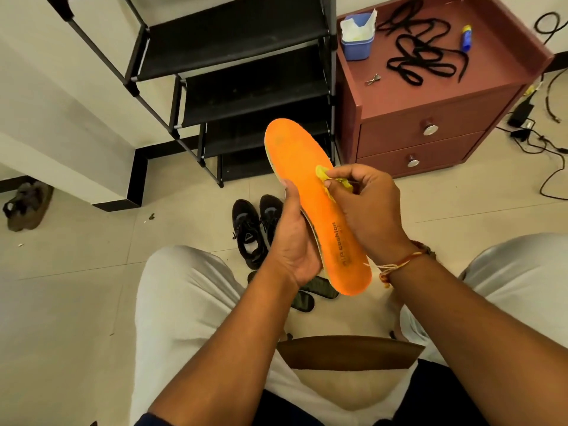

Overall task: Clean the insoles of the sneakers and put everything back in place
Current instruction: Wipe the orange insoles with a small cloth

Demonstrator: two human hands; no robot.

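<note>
Under our right hand's [365, 207] fingers, pinching a yellow cloth [325, 176], the orange insole [310, 192] (left hand [295, 241] gripping) may bend if pressed hard.

Red cabinet [396, 133], power adapter [521, 112], sandal [26, 206]

I count one orange insole [310, 186], one yellow wipe [323, 174], two black sneakers [248, 233], two dark insoles [321, 287] on the floor, one blue tub [356, 46], one small bottle [466, 38], one shoe rack [246, 96], and one cabinet [430, 96] with two drawers [399, 136].
</note>
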